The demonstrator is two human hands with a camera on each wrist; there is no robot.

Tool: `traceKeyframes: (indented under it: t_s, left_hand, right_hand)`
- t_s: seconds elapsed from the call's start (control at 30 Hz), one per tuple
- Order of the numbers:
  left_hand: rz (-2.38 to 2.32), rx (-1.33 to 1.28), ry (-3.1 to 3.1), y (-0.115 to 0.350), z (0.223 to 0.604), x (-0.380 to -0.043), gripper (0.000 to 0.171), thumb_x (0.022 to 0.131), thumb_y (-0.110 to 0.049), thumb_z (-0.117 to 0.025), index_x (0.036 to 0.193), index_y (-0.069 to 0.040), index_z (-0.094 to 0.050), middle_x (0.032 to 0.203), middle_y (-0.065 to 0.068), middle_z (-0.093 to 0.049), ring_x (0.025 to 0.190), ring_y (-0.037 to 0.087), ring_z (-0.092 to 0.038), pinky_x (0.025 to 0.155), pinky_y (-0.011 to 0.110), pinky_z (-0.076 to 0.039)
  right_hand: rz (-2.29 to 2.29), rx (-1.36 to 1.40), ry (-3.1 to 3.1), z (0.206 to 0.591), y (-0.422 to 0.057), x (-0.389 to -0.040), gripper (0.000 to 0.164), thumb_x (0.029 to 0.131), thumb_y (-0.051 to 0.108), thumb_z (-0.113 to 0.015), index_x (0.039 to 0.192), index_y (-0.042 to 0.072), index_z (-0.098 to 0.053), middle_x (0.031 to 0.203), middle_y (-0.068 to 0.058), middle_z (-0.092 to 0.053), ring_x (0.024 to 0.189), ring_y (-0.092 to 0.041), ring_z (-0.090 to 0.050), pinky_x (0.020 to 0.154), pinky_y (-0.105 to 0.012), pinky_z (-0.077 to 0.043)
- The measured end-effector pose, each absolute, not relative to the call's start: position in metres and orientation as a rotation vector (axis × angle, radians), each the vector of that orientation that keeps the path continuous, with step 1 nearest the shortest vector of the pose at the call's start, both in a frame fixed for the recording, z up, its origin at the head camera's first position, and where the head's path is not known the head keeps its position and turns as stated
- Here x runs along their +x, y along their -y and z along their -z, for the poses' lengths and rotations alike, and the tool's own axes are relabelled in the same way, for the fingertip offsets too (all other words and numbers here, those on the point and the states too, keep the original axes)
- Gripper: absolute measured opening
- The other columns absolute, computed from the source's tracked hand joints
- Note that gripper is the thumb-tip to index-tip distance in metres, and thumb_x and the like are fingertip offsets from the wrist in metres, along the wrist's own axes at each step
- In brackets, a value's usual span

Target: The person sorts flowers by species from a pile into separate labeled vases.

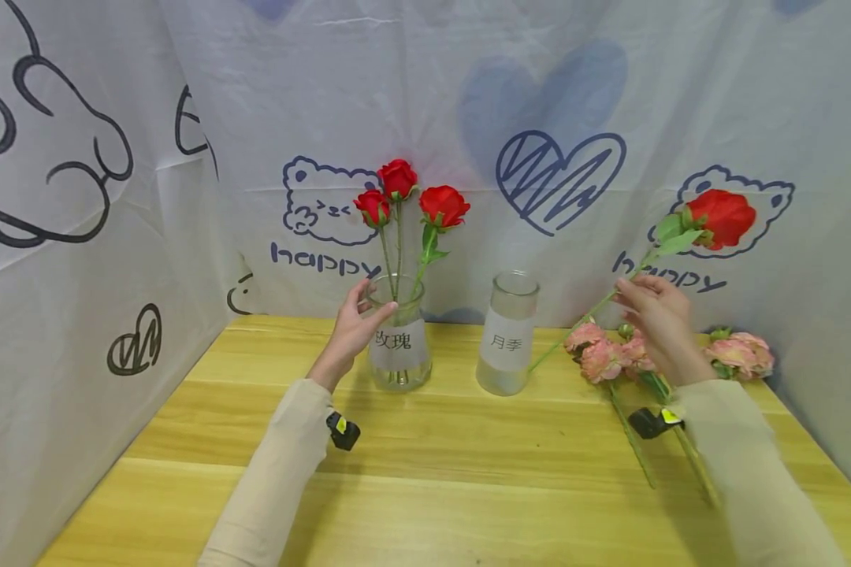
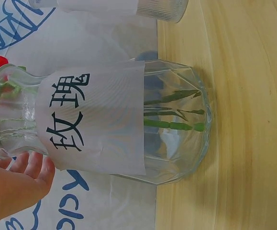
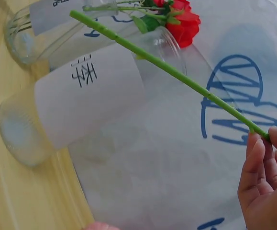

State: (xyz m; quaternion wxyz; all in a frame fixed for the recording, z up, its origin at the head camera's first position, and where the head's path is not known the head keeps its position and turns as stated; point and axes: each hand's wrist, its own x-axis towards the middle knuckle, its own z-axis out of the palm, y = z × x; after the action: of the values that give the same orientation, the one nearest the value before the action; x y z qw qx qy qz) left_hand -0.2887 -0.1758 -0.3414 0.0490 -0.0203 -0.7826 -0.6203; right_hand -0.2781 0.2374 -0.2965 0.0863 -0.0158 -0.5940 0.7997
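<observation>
My left hand [image 1: 353, 329] holds the neck of a glass vase [image 1: 414, 370] with a white paper label. Three red flowers [image 1: 399, 179] stand in it, and their stem ends [image 2: 176, 112] show through the glass base. Off to the right, my right hand [image 1: 656, 313] pinches the green stem of another red flower [image 1: 725, 219] between thumb and fingers. This flower is tilted, its bloom up to the right and its bare stem [image 3: 176, 73] sloping down left. In the head view, the stem's lower end is beside a second labelled glass vase [image 1: 507, 378], which has no flowers in it.
Several pink flowers [image 1: 603, 361] lie on the wooden table [image 1: 454, 504] at the right, below my right hand, their stems pointing toward the front. A printed cloth [image 1: 425, 94] hangs right behind the vases, with more cloth at the left and right sides.
</observation>
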Motion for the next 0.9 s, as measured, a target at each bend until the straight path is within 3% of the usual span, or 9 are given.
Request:
traceKeyframes:
  t_s: [0.2,0.43,0.9]
  left_hand:
    - [1.887,-0.060,2.391,0.176,0.341,-0.288,0.081,0.093,-0.032,-0.064,0.155,-0.012,-0.016,0.155,0.005,-0.027,0.139,0.028,-0.026,0.111,0.045,-0.028]
    - [1.879,-0.063,2.394,0.176,0.341,-0.288,0.081,0.093,-0.033,-0.064,0.155,-0.012,-0.016,0.155,0.006,-0.027,0.139,0.029,-0.025,0.112,0.046,-0.028]
    - [1.871,-0.072,2.393,0.176,0.341,-0.288,0.081,0.093,-0.033,-0.064,0.155,-0.012,-0.016,0.155,0.006,-0.027,0.139,0.028,-0.026,0.111,0.045,-0.028]
  right_hand:
    - [-2.319,-0.119,1.791,0.291,-0.225,-0.282,0.017,0.094,0.016,-0.063,0.103,0.010,-0.050,0.085,0.006,-0.065,0.074,-0.004,-0.063,0.059,-0.016,-0.051]
    - [-2.358,-0.170,1.775,0.283,-0.213,-0.292,0.021,0.094,0.022,-0.064,0.106,0.010,-0.053,0.101,0.001,-0.060,0.080,-0.005,-0.062,0.061,-0.016,-0.051]
    - [-2.442,-0.123,1.662,0.258,-0.171,-0.308,0.014,0.095,0.014,-0.062,0.100,0.009,-0.050,0.092,0.001,-0.060,0.076,-0.006,-0.062,0.059,-0.016,-0.050]
